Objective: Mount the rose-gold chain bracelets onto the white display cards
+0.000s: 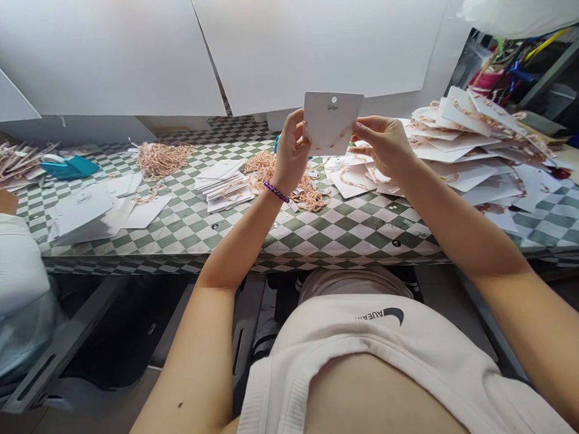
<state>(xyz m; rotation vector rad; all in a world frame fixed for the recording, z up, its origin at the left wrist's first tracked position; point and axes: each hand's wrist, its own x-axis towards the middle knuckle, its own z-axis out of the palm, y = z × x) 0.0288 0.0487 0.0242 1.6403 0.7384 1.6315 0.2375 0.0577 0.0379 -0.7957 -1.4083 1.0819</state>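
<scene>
Left hand (pixel 291 150) grips left edge of white card (pixel 333 117) with curled fingers; right hand (pixel 386 145) pinches opposite edge between thumb and fingers. Card is held nearly upright between both hands, above checkered table (pixel 337 233); beaded strand (pixel 333 145) crosses its lower part. Large card heap (pixel 467 144) lies beside right hand.

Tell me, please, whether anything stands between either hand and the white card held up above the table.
Nothing visible does: the left hand holds the card at its left edge, the right hand at its right.
</scene>
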